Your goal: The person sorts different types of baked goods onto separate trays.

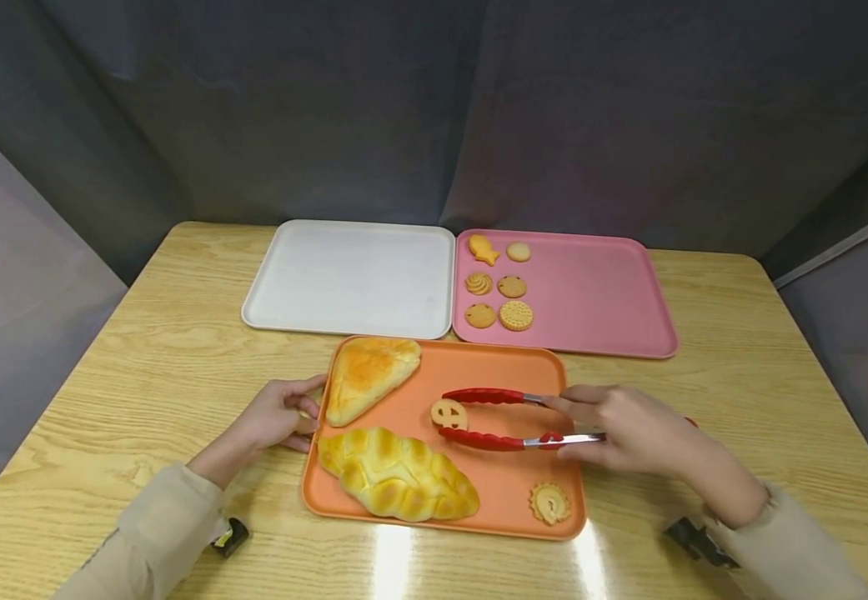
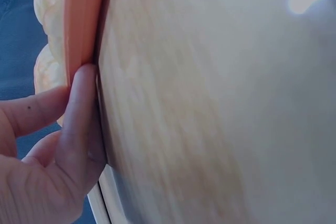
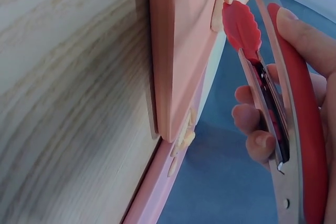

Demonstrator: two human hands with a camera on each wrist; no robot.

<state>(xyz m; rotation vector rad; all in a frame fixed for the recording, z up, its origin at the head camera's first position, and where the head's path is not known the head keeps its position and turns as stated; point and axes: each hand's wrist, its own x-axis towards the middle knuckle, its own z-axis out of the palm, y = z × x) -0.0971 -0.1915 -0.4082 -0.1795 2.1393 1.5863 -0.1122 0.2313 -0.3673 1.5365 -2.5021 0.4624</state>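
My right hand [image 1: 621, 425] grips red-and-silver tongs [image 1: 489, 440], its fingers and thumb on their arms. The tongs' red tips stand on both sides of a round cookie with cut-out holes [image 1: 449, 415], over the orange tray [image 1: 494, 367]; whether both tips touch it, I cannot tell. At the tray's left edge, my left hand [image 1: 278, 417] pinches the rim, as the left wrist view shows up close. Near that hand lie a triangular pastry [image 1: 369, 375] and a long braided bread [image 1: 399, 479]. A scalloped round cookie [image 1: 549, 503] sits in the tray's lower right corner.
Behind the orange tray stand a white tray [image 1: 351, 279] and a pink tray [image 1: 591, 292], side by side. Several cookies, among them a fish-shaped one [image 1: 482, 249], lie on the pink tray's left part. A dark curtain [image 1: 328, 108] hangs behind the wooden table [image 1: 163, 350].
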